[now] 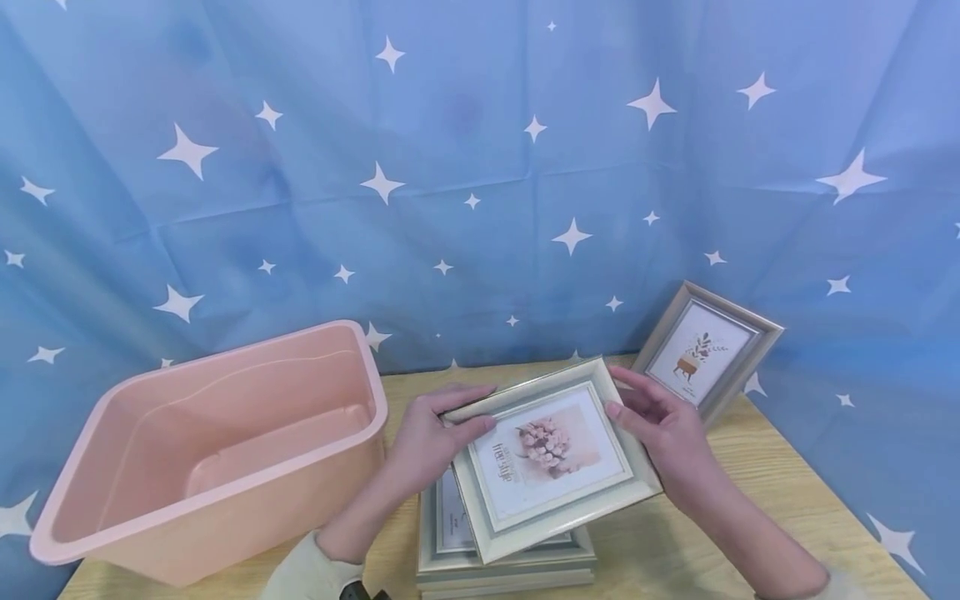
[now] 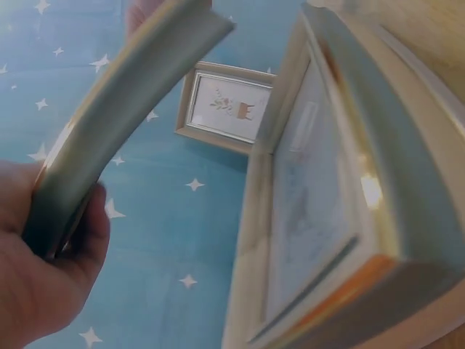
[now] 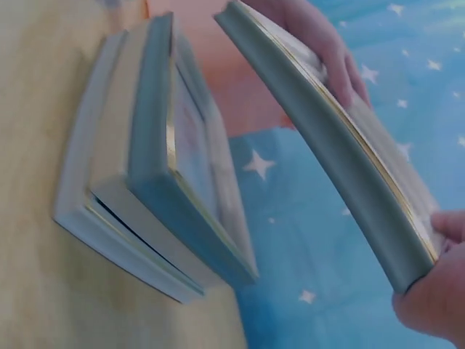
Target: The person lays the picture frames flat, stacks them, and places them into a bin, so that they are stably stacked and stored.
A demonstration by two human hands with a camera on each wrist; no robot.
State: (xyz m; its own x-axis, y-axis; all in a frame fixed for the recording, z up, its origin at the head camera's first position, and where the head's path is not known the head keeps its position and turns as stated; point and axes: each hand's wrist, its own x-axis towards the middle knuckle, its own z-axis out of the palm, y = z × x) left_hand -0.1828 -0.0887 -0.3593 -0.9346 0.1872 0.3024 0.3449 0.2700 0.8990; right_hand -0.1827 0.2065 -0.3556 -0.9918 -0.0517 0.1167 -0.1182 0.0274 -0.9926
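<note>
Both hands hold one pale picture frame (image 1: 542,458) with a pink flower print, tilted above a stack of frames. At its left edge, the left hand (image 1: 438,429) grips with the thumb on the front. My right hand (image 1: 660,429) pinches the opposite edge, thumb on top and fingers beneath. Under it lies the stack of picture frames (image 1: 506,571), partly covered by the held one. From the right wrist view, the stacked frames (image 3: 156,153) show several layers, and a gap separates them from the held frame (image 3: 327,160).
To the left stands a pink plastic tub (image 1: 225,492), its inside showing no contents. Another picture frame (image 1: 708,350) with a plant print leans upright at the back right, against a blue star-patterned cloth (image 1: 480,108). Everything stands on a wooden table (image 1: 787,483).
</note>
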